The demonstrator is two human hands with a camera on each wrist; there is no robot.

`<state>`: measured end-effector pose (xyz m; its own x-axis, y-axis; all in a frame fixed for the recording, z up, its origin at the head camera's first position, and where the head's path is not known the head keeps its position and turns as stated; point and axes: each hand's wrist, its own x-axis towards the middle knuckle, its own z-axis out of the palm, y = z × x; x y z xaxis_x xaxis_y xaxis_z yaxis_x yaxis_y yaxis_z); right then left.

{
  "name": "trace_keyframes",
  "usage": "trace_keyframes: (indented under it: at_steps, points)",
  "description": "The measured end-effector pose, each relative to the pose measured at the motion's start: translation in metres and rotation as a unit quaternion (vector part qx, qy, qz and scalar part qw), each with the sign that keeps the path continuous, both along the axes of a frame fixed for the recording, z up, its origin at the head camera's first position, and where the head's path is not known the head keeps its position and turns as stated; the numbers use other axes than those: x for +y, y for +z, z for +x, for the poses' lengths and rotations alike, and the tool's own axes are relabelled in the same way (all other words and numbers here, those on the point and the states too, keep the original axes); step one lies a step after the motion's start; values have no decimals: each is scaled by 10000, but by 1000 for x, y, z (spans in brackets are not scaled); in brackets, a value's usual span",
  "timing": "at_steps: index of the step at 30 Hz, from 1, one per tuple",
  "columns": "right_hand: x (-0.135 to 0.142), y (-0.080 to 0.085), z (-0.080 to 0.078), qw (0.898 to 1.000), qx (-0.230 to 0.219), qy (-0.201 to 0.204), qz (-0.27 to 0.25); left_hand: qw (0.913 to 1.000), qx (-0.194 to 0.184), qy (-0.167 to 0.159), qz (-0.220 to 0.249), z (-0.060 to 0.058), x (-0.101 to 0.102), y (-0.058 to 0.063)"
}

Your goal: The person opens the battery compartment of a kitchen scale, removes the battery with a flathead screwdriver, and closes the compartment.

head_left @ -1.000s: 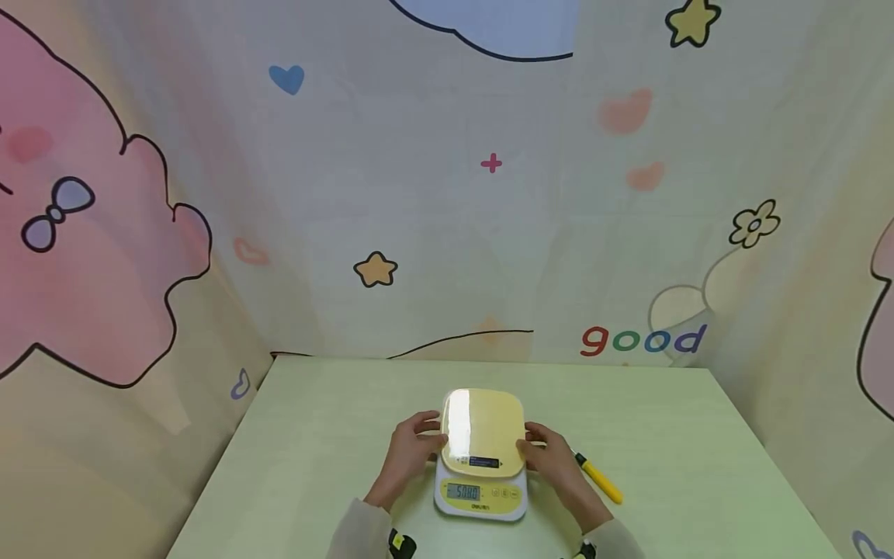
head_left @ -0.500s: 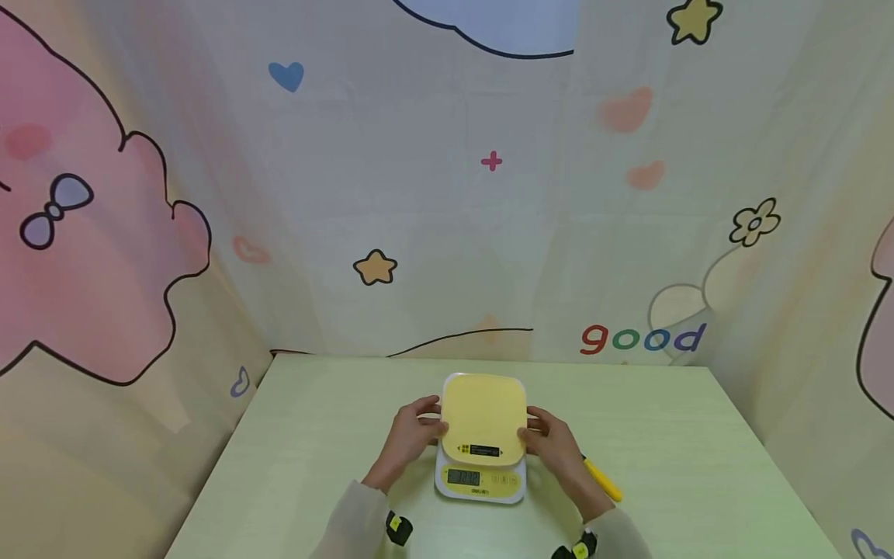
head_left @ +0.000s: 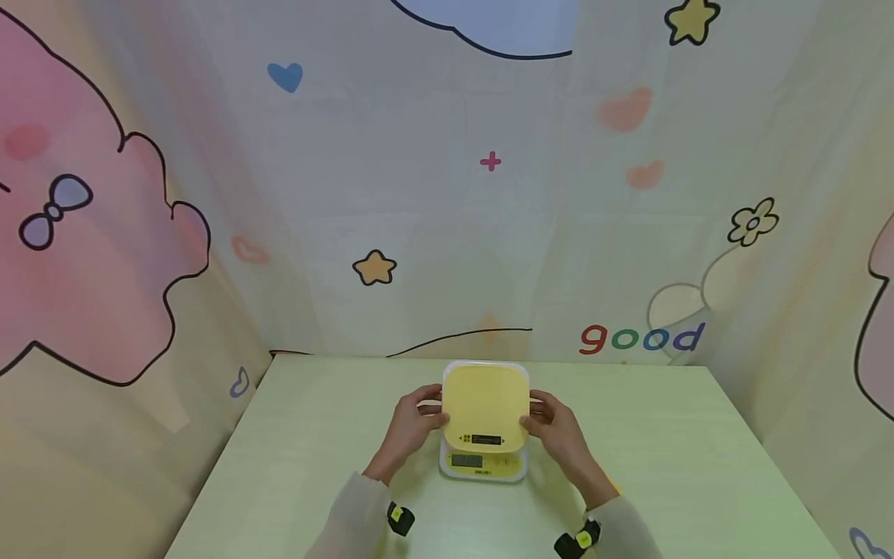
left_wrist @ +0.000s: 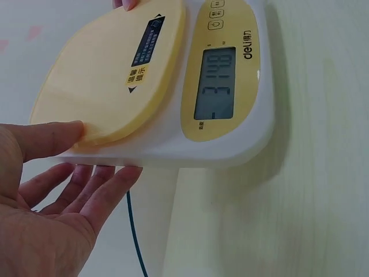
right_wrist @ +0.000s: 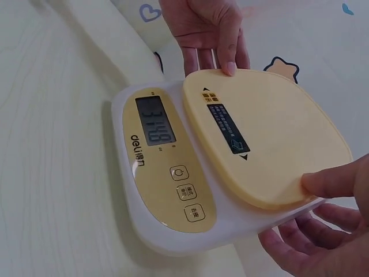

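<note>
Both hands grip a yellow and white kitchen scale [head_left: 485, 405], one at each side. Its far end is tilted up off the table, its display end lower; whether that lower edge touches the tabletop I cannot tell. My left hand [head_left: 407, 425] holds the left edge, thumb on the yellow weighing platform [left_wrist: 109, 81] and fingers underneath. On the right edge my right hand [head_left: 561, 435] grips the same way, its thumb [right_wrist: 331, 180] on the platform. The lit display [left_wrist: 215, 83] shows digits. Several touch buttons [right_wrist: 186, 192] sit beside it.
A tool with a yellow handle [head_left: 616, 488] lies on the light green table [head_left: 698, 466], mostly hidden behind my right forearm. A printed cloth [head_left: 419, 194] with stars, hearts and the word "good" rises at the table's back and sides.
Both hands have moved the scale farther from me, and its far end has tilted up. The digits on the display have changed. The yellow-handled tool has become mostly covered by my right forearm.
</note>
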<state>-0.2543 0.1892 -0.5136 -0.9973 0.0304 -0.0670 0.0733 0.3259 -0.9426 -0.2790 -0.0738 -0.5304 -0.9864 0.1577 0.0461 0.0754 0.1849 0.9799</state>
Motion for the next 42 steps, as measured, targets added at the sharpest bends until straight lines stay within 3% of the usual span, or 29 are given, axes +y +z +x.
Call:
trace_keyframes:
  at_steps: [5, 11, 20, 42]
  points:
    - [2, 3, -2, 9998, 90, 2, 177, 9999, 147, 24, 63, -3, 0, 3]
    - [2, 6, -4, 9997, 232, -11, 18, 9994, 305, 15, 172, -5, 2, 10]
    - [1, 10, -2, 9985, 486, -19, -268, 9976, 436, -34, 533, 11, 3, 37]
    - [-1, -2, -9, 9955, 616, -224, -683, 9951, 516, 197, 820, 9, 9, 34]
